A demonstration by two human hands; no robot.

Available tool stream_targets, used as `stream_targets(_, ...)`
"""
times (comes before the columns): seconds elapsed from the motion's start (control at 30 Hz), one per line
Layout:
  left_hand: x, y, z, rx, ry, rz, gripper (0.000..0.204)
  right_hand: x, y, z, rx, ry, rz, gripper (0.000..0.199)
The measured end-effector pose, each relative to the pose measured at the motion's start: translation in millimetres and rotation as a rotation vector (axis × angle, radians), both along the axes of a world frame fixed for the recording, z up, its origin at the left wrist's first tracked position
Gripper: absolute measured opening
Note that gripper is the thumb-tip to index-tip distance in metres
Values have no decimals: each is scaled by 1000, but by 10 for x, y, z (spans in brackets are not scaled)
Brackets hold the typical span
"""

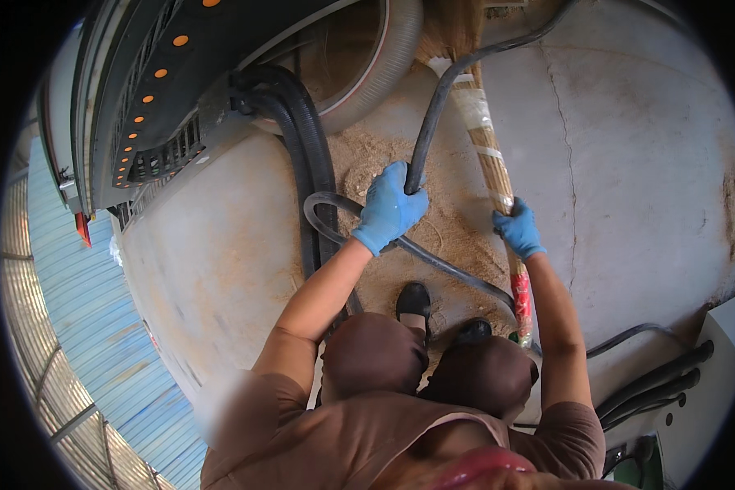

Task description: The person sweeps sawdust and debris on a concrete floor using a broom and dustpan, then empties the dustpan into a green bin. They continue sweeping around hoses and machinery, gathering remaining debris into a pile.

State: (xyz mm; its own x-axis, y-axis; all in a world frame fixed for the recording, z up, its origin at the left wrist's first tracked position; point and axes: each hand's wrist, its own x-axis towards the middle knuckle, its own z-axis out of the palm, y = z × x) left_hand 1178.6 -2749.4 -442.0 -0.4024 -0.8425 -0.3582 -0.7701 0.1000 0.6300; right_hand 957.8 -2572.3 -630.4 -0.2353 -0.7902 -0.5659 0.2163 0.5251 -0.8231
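Observation:
My left hand (394,208), in a blue glove, is closed around a thick black cable (433,110). From that fist the cable runs up and away to the far right; its other stretch loops beside my wrist and trails across to the right. My right hand (518,228), gloved in blue too, grips the handle of a straw broom (480,122). The broom's handle is bound with clear and white tape, and with red tape at its near end. Its bristles point away from me at the top. Light brown sawdust (371,167) lies scattered between my hands and feet.
Ribbed black hoses (306,139) run along the floor at my left, beside a large clear hose (376,98). A dark machine (167,90) with orange dots stands at the upper left. At the lower right, dark pipes (657,380) enter a pale cabinet (719,351). The concrete floor (629,163) is cracked.

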Motion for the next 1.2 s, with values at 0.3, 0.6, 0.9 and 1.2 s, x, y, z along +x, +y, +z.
stream_targets(0.3,34,72,-130,-20,101,83,16,187,1099,366,199,-80,-100,36)
stream_targets(0.6,-33,154,-67,-18,87,38,15,571,-410,357,125,36,87,41)
stream_targets(0.9,-5,160,-69,-55,7,-19,16,760,-1371,648,182,384,470,49)
stream_targets(1.2,-7,126,-65,-15,43,27,17,12,-1094,1048,214,666,860,41)
